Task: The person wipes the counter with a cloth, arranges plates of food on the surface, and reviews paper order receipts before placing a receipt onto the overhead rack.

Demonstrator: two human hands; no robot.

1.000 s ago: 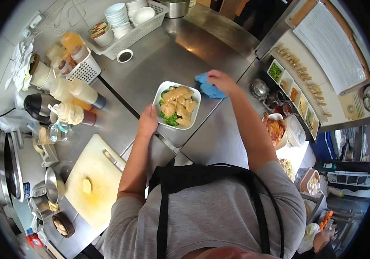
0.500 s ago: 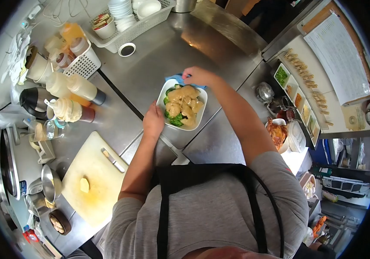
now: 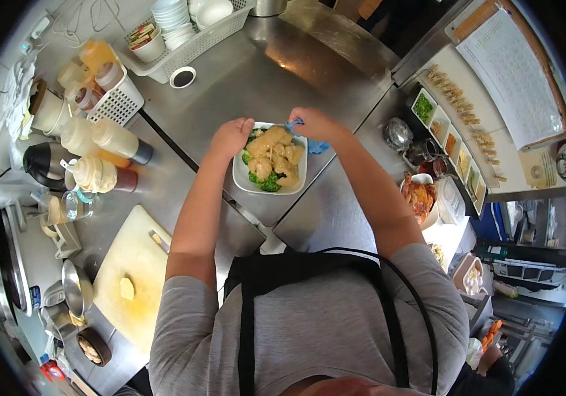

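Note:
A white square dish [image 3: 237,178] on the steel worktop holds broccoli [image 3: 268,182] and pieces of food under a thick tan sauce [image 3: 275,150]. My left hand [image 3: 232,136] grips the dish at its upper left corner, fingers closed on the rim. Pinched in my right hand [image 3: 314,125] is a blue cloth [image 3: 318,146], pressed against the rim at the upper right corner. Part of the cloth hangs beside the dish's right edge.
To the left lies a cutting board [image 3: 134,264] with a knife [image 3: 159,240] and a yellow piece [image 3: 126,288]. Squeeze bottles [image 3: 121,140] stand behind it. A small bowl of dark sauce [image 3: 183,78] sits farther back. At right are a garnish tray [image 3: 454,148] and roast meat [image 3: 419,200].
My left hand has moved from the dish's lower left side up to its upper left corner. The dish has turned slightly, and the cloth has shifted to its right corner.

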